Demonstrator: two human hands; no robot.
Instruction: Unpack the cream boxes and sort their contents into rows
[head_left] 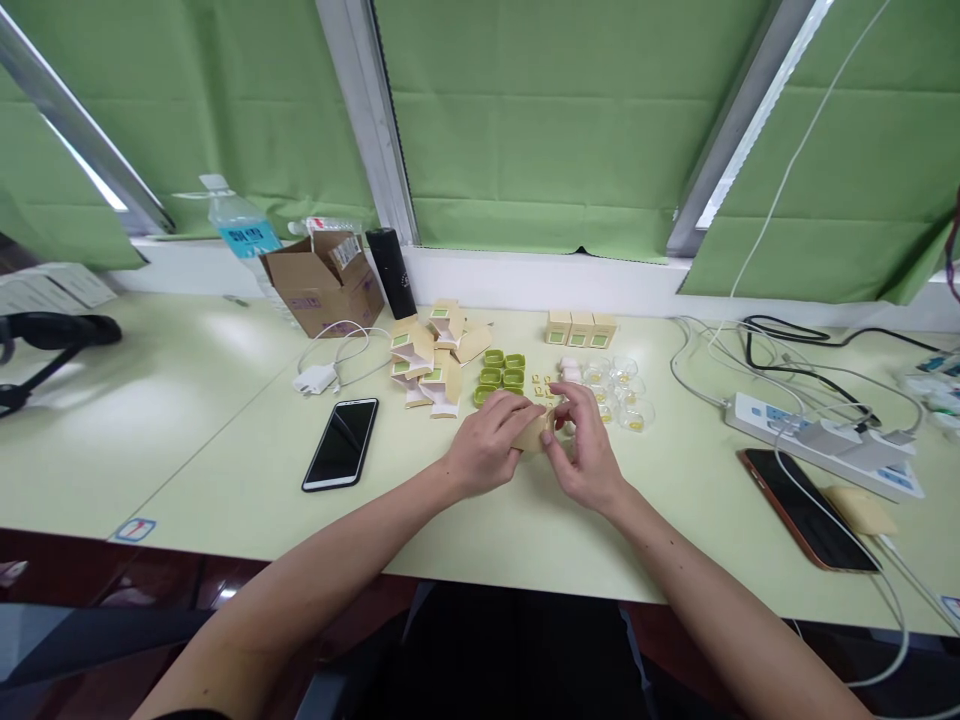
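My left hand is closed around a small tan cardboard box, held just over the table. At the box's right end, my right hand has its thumb and bent fingers on the edge; its grip is partly hidden. Just beyond my hands are green plastic cups in two columns, tiny yellow pieces, pale pink pieces and clear plastic domes with yellow bits inside. Opened, unfolded small boxes lie piled to the left. Three closed small boxes stand in a row at the back.
A phone and a white charger lie left. Behind them stand a brown carton, a water bottle and a black cylinder. On the right are a power strip, tangled cables and another phone.
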